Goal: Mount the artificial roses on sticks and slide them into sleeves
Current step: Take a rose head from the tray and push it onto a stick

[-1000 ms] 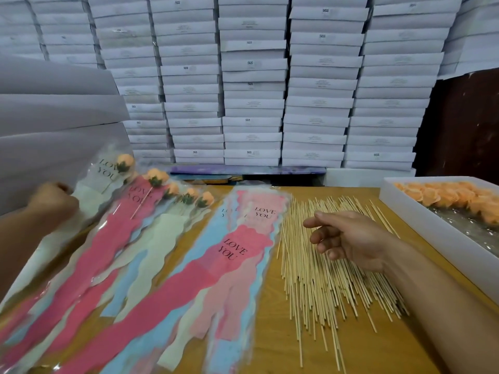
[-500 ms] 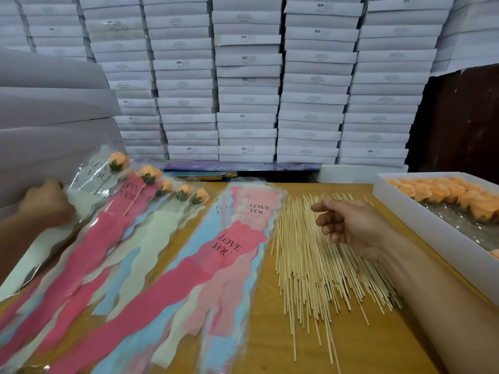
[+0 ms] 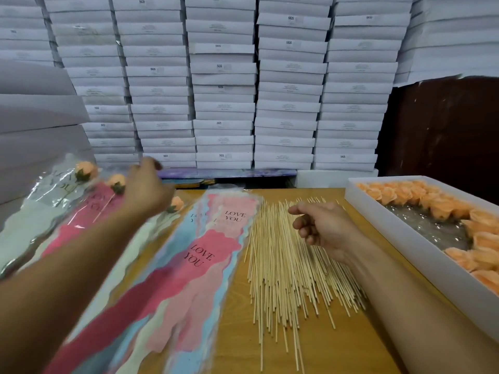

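Observation:
Several sleeved orange roses on sticks lie fanned out at the left of the wooden table. My left hand hovers over their flower ends, blurred, fingers loosely spread and holding nothing. A stack of empty "LOVE YOU" sleeves in pink and blue lies in the middle. Beside it is a pile of thin wooden sticks. My right hand hangs just above the sticks with fingers curled, nothing visible in it. Loose orange rose heads fill a white tray at the right.
Tall stacks of flat white boxes form a wall behind the table. More white boxes rise at the far left beside the finished roses. A dark brown panel stands behind the tray. Bare table shows near the front.
My left hand has swung from the far left edge to the right, across the finished roses. My right hand has stayed over the sticks, shifting slightly.

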Available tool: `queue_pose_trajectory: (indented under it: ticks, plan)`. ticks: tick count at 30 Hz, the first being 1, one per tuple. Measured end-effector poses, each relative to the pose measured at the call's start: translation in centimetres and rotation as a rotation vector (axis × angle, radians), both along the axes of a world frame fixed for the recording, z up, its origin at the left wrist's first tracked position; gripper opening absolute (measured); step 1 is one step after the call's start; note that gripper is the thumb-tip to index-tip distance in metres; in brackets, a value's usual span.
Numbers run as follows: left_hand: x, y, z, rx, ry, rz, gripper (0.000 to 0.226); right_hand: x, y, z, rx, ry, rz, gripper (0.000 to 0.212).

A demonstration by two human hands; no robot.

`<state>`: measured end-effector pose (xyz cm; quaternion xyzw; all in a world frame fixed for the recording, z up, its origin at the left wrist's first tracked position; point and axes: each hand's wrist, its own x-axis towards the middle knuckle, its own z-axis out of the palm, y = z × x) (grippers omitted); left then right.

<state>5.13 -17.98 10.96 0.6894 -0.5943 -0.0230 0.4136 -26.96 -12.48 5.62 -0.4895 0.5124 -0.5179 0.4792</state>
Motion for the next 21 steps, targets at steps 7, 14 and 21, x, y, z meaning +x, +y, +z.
queue_pose_trajectory:
  ticks: [7, 14, 21]
  plan:
    - [-16.3, 2.9, -3.9, 0.022, 0.295, -0.298, 0.033, -0.2, -0.3, -1.1, -0.092, 0.606, -0.163, 0.025]
    - [-20.3, 3.9, -8.6, 0.041, 0.182, -0.354, 0.032, -1.0, -0.9, -1.2, -0.12, 0.744, -0.2, 0.026]
    - [-20.1, 4.7, -9.3, 0.014, 0.058, -0.366, 0.024, -1.4, -1.4, -1.5, -0.108, 0.838, -0.25, 0.019]
